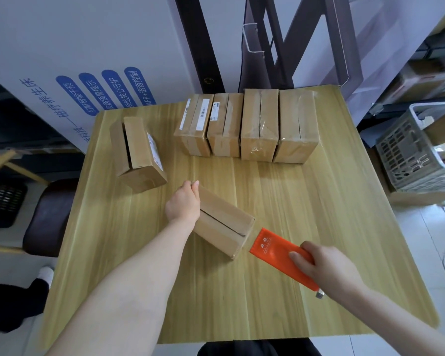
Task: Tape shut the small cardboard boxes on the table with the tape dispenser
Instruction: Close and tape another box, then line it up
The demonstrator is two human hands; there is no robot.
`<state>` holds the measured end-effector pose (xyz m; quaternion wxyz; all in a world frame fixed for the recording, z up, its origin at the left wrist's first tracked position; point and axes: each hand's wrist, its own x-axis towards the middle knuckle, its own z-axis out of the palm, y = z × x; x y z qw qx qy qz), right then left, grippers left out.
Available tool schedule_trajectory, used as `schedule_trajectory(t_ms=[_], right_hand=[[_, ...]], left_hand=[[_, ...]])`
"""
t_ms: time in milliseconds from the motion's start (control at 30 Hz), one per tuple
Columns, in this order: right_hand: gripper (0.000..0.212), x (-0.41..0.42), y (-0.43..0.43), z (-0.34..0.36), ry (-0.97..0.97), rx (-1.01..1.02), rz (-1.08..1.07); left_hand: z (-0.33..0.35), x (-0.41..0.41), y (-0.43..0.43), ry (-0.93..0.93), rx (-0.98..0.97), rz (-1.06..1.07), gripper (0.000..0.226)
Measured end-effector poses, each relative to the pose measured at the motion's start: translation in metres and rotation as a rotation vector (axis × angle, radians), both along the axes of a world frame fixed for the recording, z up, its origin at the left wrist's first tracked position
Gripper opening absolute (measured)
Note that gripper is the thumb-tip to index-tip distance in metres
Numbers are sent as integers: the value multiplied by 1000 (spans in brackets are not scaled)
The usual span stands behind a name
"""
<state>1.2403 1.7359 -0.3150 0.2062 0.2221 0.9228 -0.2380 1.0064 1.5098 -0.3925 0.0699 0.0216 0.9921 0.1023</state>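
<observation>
A pale wood-grain bench (319,201) fills the middle of the view. Beyond its far left corner stands a large white carton with blue print (62,60). Along the far edge of the bench, four brown cardboard boxes (257,124) stand side by side in a row, touching one another. Off the right edge sits a grey slotted plastic crate (409,155). At the far left of the bench, apart from the row, lies a single brown cardboard box with a label (139,155). Near the centre lies a small brown cardboard box with a dark top seam (224,224), set at a slant. The left hand (184,205) grips its far left end, fingers curled over the edge. The right hand (329,263) clasps a flat orange tape dispenser (278,250), whose front edge sits just beside the box's near right end.
</observation>
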Motion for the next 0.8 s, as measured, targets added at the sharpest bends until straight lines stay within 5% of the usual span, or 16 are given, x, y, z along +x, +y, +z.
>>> schedule_trajectory(t_ms=[333, 800], right_hand=[[42, -55, -18, 13, -116, 158, 121], [36, -80, -35, 36, -191, 122, -104]], left_hand=[[1, 2, 4, -5, -35, 43, 50], [1, 1, 5, -11, -25, 38, 50]])
